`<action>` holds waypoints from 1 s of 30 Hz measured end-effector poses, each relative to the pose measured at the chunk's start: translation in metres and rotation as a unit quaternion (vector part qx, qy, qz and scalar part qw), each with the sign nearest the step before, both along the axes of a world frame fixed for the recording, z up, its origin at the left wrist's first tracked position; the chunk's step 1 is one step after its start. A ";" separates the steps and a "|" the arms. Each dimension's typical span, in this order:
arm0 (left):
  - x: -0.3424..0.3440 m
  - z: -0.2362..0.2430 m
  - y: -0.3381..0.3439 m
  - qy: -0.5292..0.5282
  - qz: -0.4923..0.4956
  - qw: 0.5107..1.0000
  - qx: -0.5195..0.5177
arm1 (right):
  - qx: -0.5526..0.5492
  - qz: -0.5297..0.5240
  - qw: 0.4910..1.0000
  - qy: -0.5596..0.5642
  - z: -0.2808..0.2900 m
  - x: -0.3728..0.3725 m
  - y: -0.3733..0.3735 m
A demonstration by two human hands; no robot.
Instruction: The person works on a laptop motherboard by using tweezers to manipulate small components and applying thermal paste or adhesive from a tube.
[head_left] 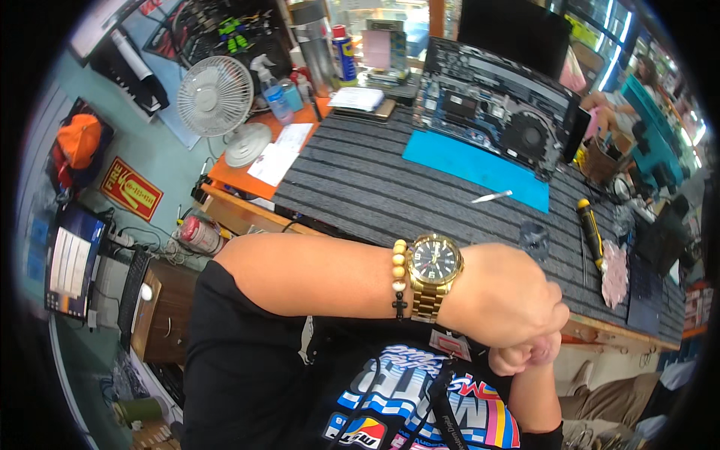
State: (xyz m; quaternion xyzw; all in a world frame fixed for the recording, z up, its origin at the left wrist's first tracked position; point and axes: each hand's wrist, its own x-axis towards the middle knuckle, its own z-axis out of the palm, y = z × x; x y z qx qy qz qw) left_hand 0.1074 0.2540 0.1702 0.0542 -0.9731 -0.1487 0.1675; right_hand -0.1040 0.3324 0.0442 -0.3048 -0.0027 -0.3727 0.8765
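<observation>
Across the front of my chest reaches my left arm, with a gold watch (pixel 434 264) and a beaded bracelet (pixel 398 271) at the wrist. My left hand (pixel 504 294) is closed, its back turned up. Right under it and touching it is my right hand (pixel 528 355), also closed with its fingers curled. Whatever either hand may hold is hidden between them. Beyond the hands, an opened laptop (pixel 495 112) with bare circuit board and black fan rests partly on a blue mat (pixel 472 169). A thin white pen-like tool (pixel 492 197) lies on the mat's near edge.
On the striped grey bench mat (pixel 352 180) lie a yellow-black screwdriver (pixel 591 232) and a crumpled pink cloth (pixel 614 274) at right. A white fan (pixel 225 101), spray bottle (pixel 274 94) and spray can (pixel 343 56) stand at back left. A person's legs (pixel 619 390) show at lower right.
</observation>
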 end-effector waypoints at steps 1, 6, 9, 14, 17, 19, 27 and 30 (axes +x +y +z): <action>0.011 0.001 0.002 -0.017 0.026 0.999 0.033 | 0.013 0.034 0.999 -0.033 -0.002 0.010 -0.001; 0.051 -0.010 -0.012 0.032 0.163 0.971 0.173 | -0.338 -0.388 0.735 0.442 -0.008 0.028 0.000; 0.057 -0.029 -0.010 0.087 0.184 0.955 0.216 | -0.361 -0.453 0.634 0.512 -0.014 0.038 -0.004; 0.072 -0.046 -0.006 0.111 0.209 0.946 0.223 | -0.493 -0.523 0.491 0.493 0.003 0.068 -0.022; 0.078 -0.048 -0.005 0.171 0.130 0.965 0.149 | -0.168 -0.329 0.877 0.307 -0.007 0.056 -0.012; 0.085 -0.044 -0.004 0.151 0.096 0.973 0.147 | -0.119 -0.212 0.938 0.246 0.013 0.059 -0.014; 0.161 0.005 -0.008 -0.074 0.284 0.948 0.126 | -0.110 -0.081 0.949 0.283 0.017 0.068 -0.033; 0.227 0.017 -0.047 -0.073 0.496 0.860 0.092 | -0.126 -0.180 0.894 0.392 0.015 0.041 -0.033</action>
